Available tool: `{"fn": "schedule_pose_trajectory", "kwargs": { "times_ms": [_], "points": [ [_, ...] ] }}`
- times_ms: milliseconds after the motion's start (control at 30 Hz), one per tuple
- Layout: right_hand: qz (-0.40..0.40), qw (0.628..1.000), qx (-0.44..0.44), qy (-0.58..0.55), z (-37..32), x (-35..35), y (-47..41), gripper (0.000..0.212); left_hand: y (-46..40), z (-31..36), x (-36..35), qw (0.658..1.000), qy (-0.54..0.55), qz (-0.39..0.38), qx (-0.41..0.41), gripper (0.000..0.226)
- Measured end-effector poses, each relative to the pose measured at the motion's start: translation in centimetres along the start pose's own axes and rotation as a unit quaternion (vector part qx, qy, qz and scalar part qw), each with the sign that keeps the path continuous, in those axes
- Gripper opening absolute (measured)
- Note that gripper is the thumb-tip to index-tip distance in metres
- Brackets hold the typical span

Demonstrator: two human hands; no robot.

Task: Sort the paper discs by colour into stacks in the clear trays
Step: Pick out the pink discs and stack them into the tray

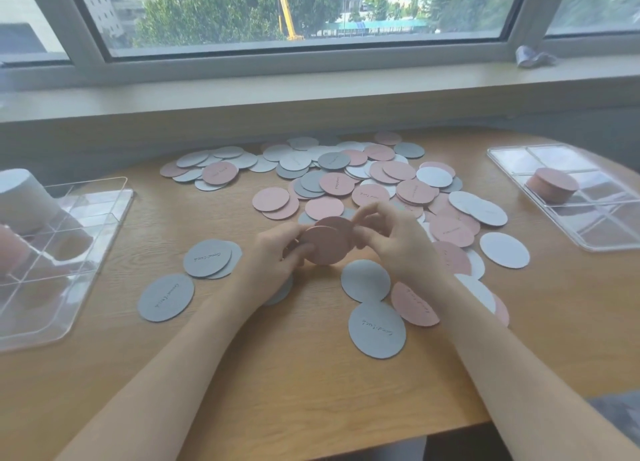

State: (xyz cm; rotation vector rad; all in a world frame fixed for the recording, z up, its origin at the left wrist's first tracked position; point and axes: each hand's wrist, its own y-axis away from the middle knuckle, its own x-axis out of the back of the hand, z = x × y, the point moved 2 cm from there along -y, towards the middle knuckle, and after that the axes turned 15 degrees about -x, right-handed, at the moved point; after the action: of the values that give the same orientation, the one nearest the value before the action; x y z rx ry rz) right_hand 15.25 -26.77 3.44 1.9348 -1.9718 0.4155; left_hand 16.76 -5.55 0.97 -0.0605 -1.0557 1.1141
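Note:
Pink, grey and white paper discs (346, 176) lie scattered over the middle of the wooden table. My left hand (277, 253) grips a small bundle of pink discs (327, 244) just above the table. My right hand (391, 239) pinches the far edge of the same bundle. A clear tray (606, 232) at the right holds a stack of pink discs (553, 184). A second clear tray (69, 287) at the left holds a tall white stack (24, 197) and a blurred pink one (10, 249).
Loose grey discs (166, 298) lie near the front, left of my arms, and another (376, 329) between them. The window sill (311, 90) runs behind the table, with crumpled wrap (533, 57) on it. The table's front edge (346, 443) is close to me.

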Motion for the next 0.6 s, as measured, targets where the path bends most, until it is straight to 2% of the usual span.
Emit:
{"fn": "schedule_pose_trajectory", "kwargs": {
  "times_ms": [100,200,267,400,533,600],
  "points": [
    [-0.014,0.997,0.003,0.076,0.4,-1.2,0.6,0.014,-0.1,0.0,0.1,1.000,-0.014,-0.004,-0.019,0.031],
    [0.010,0.994,0.006,0.110,0.4,-0.8,0.6,0.014,0.0,0.0,0.1,1.000,-0.014,-0.009,-0.012,0.020],
    [0.055,0.987,-0.003,0.148,0.6,0.8,0.6,0.010,0.0,0.1,0.1,1.000,-0.007,-0.009,-0.001,0.014],
    [0.162,0.932,-0.064,0.318,2.9,5.1,1.7,0.030,0.0,0.3,0.1,1.000,0.004,-0.006,0.002,0.011],
    [0.154,0.880,-0.201,0.401,5.1,8.3,3.2,0.058,0.0,0.7,0.1,1.000,0.001,-0.012,0.001,0.012],
    [0.147,0.874,-0.215,0.409,5.5,8.7,3.4,0.064,0.0,0.8,0.1,1.000,0.006,-0.011,0.000,0.012]
  ]
}}
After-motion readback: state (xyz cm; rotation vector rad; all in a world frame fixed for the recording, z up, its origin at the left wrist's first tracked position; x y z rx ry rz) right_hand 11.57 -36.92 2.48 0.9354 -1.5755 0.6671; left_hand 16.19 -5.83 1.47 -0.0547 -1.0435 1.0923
